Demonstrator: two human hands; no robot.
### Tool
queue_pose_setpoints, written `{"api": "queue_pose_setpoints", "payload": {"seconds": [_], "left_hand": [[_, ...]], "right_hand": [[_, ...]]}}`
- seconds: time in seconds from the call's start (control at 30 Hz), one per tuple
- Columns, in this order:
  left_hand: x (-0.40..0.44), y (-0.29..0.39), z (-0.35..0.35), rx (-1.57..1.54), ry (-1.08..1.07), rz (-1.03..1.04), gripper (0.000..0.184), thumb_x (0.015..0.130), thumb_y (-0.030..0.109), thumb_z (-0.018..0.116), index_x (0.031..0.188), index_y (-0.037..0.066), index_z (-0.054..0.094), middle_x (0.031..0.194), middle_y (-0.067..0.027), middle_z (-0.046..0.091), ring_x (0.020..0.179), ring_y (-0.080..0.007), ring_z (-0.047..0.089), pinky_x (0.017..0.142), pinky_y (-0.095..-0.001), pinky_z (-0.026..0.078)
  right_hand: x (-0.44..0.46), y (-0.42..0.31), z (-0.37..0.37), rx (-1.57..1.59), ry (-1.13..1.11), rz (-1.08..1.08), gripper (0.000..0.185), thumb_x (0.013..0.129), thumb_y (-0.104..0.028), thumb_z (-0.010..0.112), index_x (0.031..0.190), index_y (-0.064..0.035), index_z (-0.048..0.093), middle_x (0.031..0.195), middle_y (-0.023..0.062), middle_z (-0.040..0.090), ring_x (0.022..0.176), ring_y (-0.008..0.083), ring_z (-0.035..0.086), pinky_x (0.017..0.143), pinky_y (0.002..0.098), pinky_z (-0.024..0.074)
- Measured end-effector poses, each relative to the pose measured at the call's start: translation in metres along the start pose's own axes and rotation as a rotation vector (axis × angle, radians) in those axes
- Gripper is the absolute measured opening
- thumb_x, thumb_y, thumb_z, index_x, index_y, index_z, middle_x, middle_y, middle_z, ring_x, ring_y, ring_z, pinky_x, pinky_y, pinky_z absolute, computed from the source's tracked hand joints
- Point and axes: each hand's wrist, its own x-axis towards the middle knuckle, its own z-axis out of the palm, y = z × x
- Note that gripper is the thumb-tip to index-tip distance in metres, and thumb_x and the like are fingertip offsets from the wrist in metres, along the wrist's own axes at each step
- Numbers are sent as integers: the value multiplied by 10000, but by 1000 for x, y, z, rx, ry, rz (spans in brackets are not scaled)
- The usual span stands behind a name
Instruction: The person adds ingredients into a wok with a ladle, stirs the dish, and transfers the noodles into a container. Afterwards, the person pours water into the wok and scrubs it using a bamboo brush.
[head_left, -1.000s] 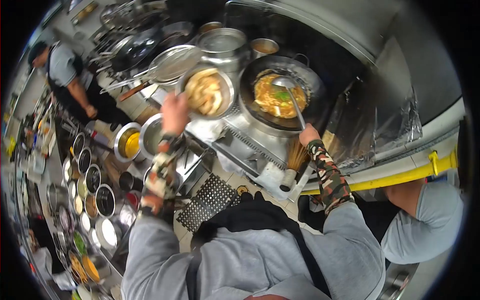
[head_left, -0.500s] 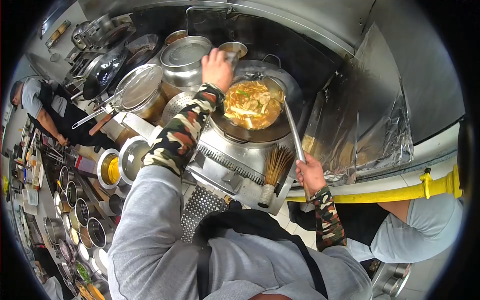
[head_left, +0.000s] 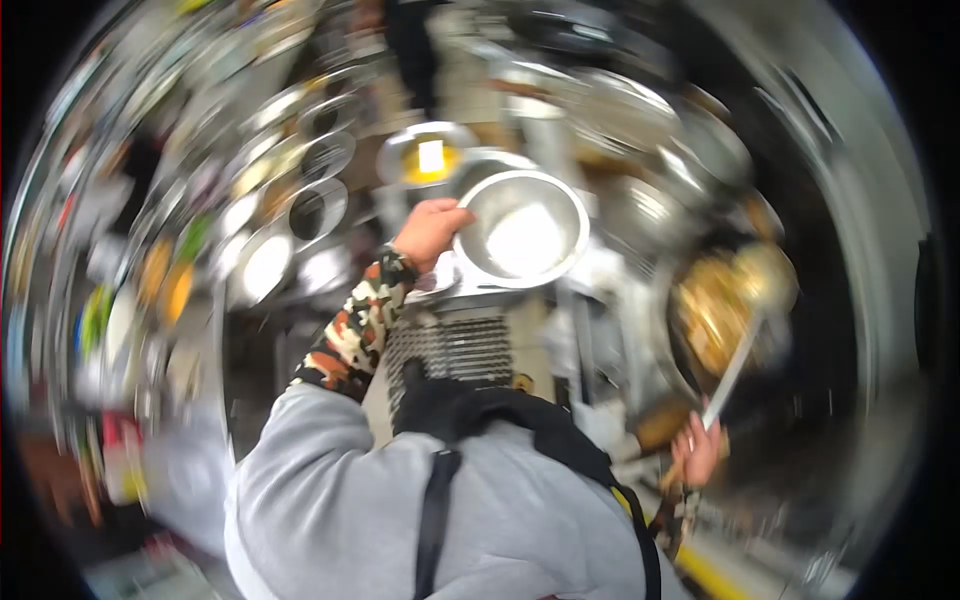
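Observation:
My left hand (head_left: 430, 232) grips the rim of a round steel bowl (head_left: 567, 240), thumb over the edge. The bowl's inside is bright with glare, and no food shows in it. Off to the right, my right hand (head_left: 697, 450) is wrapped round the handle of a ladle (head_left: 738, 365). Its round head lies over the wok (head_left: 668, 335), beside noodle-like food (head_left: 710, 310) in brown sauce. Motion blur smears the wok and its contents.
Behind the bowl stands a pan with yellow liquid (head_left: 428, 165). Several round steel containers (head_left: 318, 210) line the left counter. A brown bamboo brush (head_left: 660, 425) lies near the wok's front edge. Perforated floor matting (head_left: 455, 345) shows below the bowl.
The view has swung left, away from the stove. My left hand has gone from behind the wok to the steel bowl, now in its grip. My right hand still holds the ladle.

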Motion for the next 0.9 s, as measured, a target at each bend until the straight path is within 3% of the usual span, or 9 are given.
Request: {"api": "queue_pose_setpoints", "payload": {"seconds": [0.13, 0.17, 0.27, 0.4, 0.43, 0.47, 0.67, 0.77, 0.9], "left_hand": [[-138, 41, -181, 193, 536, -102, 160, 814, 156, 599, 803, 1, 641, 731, -36, 612, 654, -122, 552, 612, -262, 442], [-161, 11, -249, 467, 637, 120, 148, 802, 152, 592, 789, 11, 636, 738, -29, 602, 682, -128, 540, 635, -257, 429], [-237, -12, -364, -43, 1149, 363, 119, 773, 107, 594, 807, 2, 639, 780, -68, 629, 737, -186, 580, 682, -320, 458], [-347, -50, -532, 1434, 1660, -366, 157, 727, 137, 639, 879, 114, 670, 799, -170, 621, 754, -317, 611, 653, -449, 470], [-365, -58, -577, 484, 1911, -226, 134, 766, 151, 646, 892, 108, 658, 828, -170, 642, 746, -338, 610, 657, -468, 463], [-385, -86, -604, 711, 1984, -217, 233, 805, 270, 656, 953, 93, 633, 869, -172, 663, 783, -356, 629, 676, -463, 472], [-448, -116, -705, 1004, 1630, -1071, 579, 752, 554, 665, 1151, 144, 577, 1087, -148, 657, 1010, -357, 631, 808, -483, 503], [-482, -185, -793, 1201, 1300, -1171, 700, 822, 604, 509, 1284, 78, 482, 1067, -189, 650, 978, -350, 633, 794, -475, 500], [-456, -181, -786, 1070, 1686, -1157, 652, 804, 562, 572, 1179, 28, 546, 1036, -203, 642, 974, -352, 616, 840, -469, 476]], "right_hand": [[2, 25, 71, 77, -412, 24, 523, 912, -82, 498, 1406, -116, 330, 555, -37, 326, 351, 40, 275, 303, 202, 261], [-1, 22, 99, 39, -518, 78, 536, 904, -87, 508, 1407, -100, 322, 558, -31, 332, 357, 46, 281, 303, 207, 260], [13, 49, 157, -73, -641, 136, 559, 873, -100, 542, 1386, -43, 328, 566, -25, 352, 384, 61, 298, 316, 217, 254], [-12, 59, 270, -357, -790, 137, 556, 818, -71, 554, 1339, -22, 366, 569, -26, 365, 409, 45, 300, 344, 182, 214], [-24, 54, 303, -334, -823, 185, 558, 813, -69, 554, 1336, -21, 368, 568, -25, 360, 409, 43, 298, 340, 180, 219], [-29, 50, 318, -309, -854, 240, 559, 807, -67, 555, 1333, -20, 370, 567, -25, 355, 409, 42, 296, 336, 178, 223], [-44, 51, 402, -188, -824, 301, 583, 818, -123, 542, 1364, -86, 340, 509, -35, 295, 302, 75, 271, 267, 239, 264], [-42, 48, 425, -57, -732, 416, 620, 894, -132, 477, 1463, -94, 234, 601, -37, 378, 361, 49, 290, 292, 218, 251], [-16, 47, 466, -257, -658, 361, 428, 947, -155, 486, 1368, -130, 414, 585, -44, 347, 368, 54, 280, 341, 225, 251]]}}
